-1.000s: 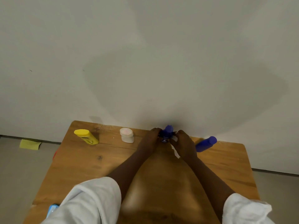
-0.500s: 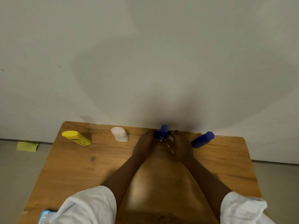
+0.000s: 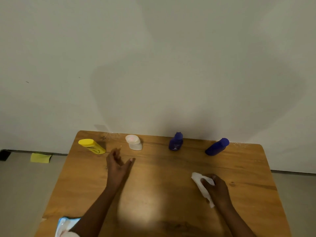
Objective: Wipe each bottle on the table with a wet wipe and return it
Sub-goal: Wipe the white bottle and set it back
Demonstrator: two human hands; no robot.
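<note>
Along the far edge of the wooden table [image 3: 171, 185] stand a yellow bottle [image 3: 92, 146], a small white bottle [image 3: 134, 142], a dark blue bottle [image 3: 176, 141] and a second blue bottle [image 3: 217, 146]. My left hand [image 3: 118, 164] hovers open between the yellow and white bottles, a little in front of them, holding nothing. My right hand [image 3: 216, 187] rests on the table in front of the two blue bottles, closed on a crumpled white wet wipe [image 3: 201, 186].
A blue-and-white wipes pack [image 3: 65, 225] lies at the table's near left corner, partly under my left forearm. The wall rises straight behind the bottles. A yellow cloth [image 3: 40, 157] lies on the floor to the left.
Both hands have let go of the dark blue bottle, which now stands at the back. My left hand moved left toward the white bottle; my right hand drew back with the wipe.
</note>
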